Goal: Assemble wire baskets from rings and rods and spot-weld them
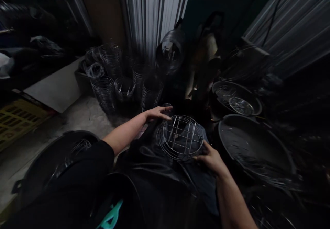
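A round wire basket (182,136) with a crossed-bar grid lies over my lap, above the dark apron (154,177). My right hand (211,157) grips its near right rim between thumb and fingers. At the far left side of the rim is my left hand (158,113), its fingers stretched out and thumb apart. The thumb is close to the rim; whether it touches I cannot tell.
Stacks of wire baskets (103,93) stand on the floor ahead. To the right are large dark basins (257,146) with wire pieces. A black tub (33,174) and a yellow crate (20,119) are at left. A wire coil (171,55) leans by corrugated metal.
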{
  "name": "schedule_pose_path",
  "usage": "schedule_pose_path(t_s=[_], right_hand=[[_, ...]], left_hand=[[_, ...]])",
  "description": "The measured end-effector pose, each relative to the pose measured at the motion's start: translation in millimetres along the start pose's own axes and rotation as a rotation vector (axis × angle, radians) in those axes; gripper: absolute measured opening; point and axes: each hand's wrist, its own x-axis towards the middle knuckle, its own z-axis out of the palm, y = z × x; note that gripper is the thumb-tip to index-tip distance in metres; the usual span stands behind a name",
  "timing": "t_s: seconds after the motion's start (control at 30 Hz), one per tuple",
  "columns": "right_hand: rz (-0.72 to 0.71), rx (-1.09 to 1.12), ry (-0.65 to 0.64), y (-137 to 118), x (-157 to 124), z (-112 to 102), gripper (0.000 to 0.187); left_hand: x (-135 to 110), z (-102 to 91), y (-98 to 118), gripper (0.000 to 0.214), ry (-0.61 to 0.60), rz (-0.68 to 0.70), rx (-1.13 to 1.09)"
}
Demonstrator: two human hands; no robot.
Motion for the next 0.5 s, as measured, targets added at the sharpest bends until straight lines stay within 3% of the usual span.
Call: schedule_pose_path(t_s=[0.1,0.2,0.3,0.4,0.5], right_hand=[[-0.055,-0.032,0.044,-1,-3,6,0.105],[-0.101,-0.073,0.124,1,-11,10,0.100],[-0.138,-0.125,0.204,4,-19,12,0.092],[-0.184,-0.151,0.239,8,-24,8,0.085],[-0.211,-0.139,0.313,22,-25,-16,0.072]], left_hand=[[18,8.9,22,0.075,-0.013,-0.080,0.100],[23,23.6,39,0.056,-0.120,-0.195,0.198],[17,30.4,50,0.064,-0.204,-0.274,0.227],[8,28.7,64,0.086,-0.139,-0.281,0.295],[-1,26.0,85,0.092,-0.029,-0.144,0.412]])
